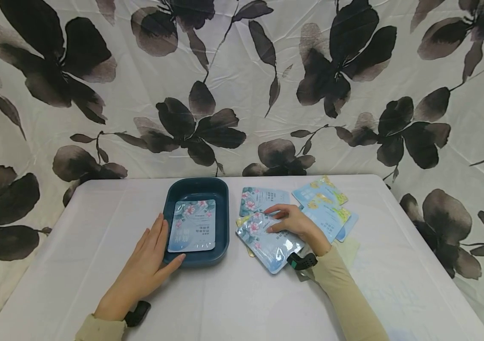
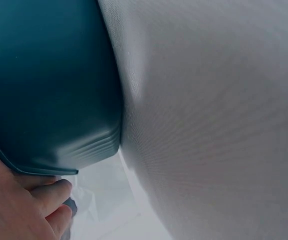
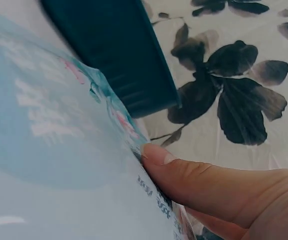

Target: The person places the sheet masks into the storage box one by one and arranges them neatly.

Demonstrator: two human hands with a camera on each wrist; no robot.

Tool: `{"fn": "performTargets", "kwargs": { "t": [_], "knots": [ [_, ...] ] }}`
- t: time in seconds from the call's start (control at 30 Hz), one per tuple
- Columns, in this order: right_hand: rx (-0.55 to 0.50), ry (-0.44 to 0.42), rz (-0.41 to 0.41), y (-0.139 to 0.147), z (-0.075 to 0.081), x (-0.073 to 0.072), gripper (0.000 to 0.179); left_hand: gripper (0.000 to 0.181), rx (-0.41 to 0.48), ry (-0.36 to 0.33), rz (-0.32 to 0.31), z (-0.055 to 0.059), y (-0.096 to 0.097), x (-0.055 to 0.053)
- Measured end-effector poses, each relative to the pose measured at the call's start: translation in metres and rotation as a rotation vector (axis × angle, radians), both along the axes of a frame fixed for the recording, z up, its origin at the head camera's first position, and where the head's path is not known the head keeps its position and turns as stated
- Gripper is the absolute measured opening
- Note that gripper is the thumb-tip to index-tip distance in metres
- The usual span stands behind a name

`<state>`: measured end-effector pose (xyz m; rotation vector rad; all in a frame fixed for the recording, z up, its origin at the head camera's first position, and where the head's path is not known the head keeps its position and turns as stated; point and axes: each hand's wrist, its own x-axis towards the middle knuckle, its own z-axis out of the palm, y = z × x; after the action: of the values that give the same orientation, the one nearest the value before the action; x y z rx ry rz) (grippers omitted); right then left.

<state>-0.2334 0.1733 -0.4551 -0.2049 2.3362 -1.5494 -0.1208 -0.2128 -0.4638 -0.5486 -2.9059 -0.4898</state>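
A dark teal plastic tray stands on the table, with one blue floral sheet-mask packet lying in it. My left hand rests against the tray's left side, fingers straight along the rim and thumb at the near corner. In the left wrist view, the hand touches the tray wall. To the right, my right hand pinches a floral packet at its edge; this packet is tilted over others. The right wrist view has the thumb on the edge of the packet.
Another floral packet lies behind the right hand. Several blue packets with yellow flowers overlap at the right. A white cloth covers the table, and a floral curtain hangs behind it.
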Motion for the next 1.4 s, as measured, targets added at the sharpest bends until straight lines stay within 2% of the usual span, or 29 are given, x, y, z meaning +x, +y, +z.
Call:
{"fn": "performTargets", "kwargs": {
  "t": [0.17,0.3,0.47,0.63,0.93,1.23,1.4],
  "knots": [
    [-0.093,-0.064,-0.011,0.004,0.002,0.000,0.051,0.095,0.007,0.012,-0.006,0.000,-0.001,0.000],
    [-0.186,-0.113,0.038,0.007,0.002,0.000,0.050,0.096,0.004,0.004,-0.003,-0.001,-0.001,0.000],
    [-0.219,-0.124,0.068,0.008,0.003,0.000,0.048,0.096,0.002,0.004,0.001,-0.001,-0.001,-0.001],
    [-0.303,-0.157,0.042,0.007,0.001,0.000,0.050,0.096,0.004,0.014,-0.001,-0.001,-0.001,-0.001],
    [-0.563,-0.295,-0.020,0.002,0.002,0.000,0.057,0.095,0.003,0.022,-0.002,0.000,0.000,-0.001],
    [-0.667,-0.336,-0.020,-0.005,0.007,0.003,0.065,0.096,0.004,-0.008,0.001,0.001,0.000,0.001],
    [-0.693,-0.332,-0.019,-0.007,0.013,0.006,0.064,0.096,0.006,0.008,-0.005,0.000,-0.001,0.001]
  ]
}}
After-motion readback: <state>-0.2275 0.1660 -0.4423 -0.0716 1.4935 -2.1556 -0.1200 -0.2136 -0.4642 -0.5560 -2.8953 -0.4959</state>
